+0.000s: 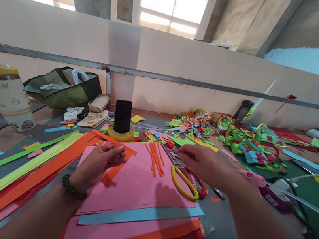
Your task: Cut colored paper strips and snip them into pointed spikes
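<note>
In the head view, the left hand [101,161] grips an orange paper strip [130,149] between thumb and fingers, above a stack of pink sheets [139,190]. The strip's long axis runs mostly sideways: one end points left and away from the person, near the yellow tape roll [121,134], and the other points right and slightly toward the person, past the fingertips. A second orange piece [115,172] slants below the fingers, over the pink paper; whether it joins the held strip I cannot tell. The right hand [197,160] is raised just beyond the scissor handles, fingers bent and directed left; I cannot tell whether it pinches anything. Close by it lie yellow-handled scissors [184,187] and red-handled scissors [201,185], handles toward the person and blades angled away to the left. Between the hands, narrow orange strips [155,159] lie loosely crossed on the pink sheets, most with their long axes running away from the person. A blue strip [139,215] lies crosswise along the near part of the stack. To the left, long coloured strips [35,169] run diagonally from the near left toward the tape roll, where a phone [123,116] stands upright.
</note>
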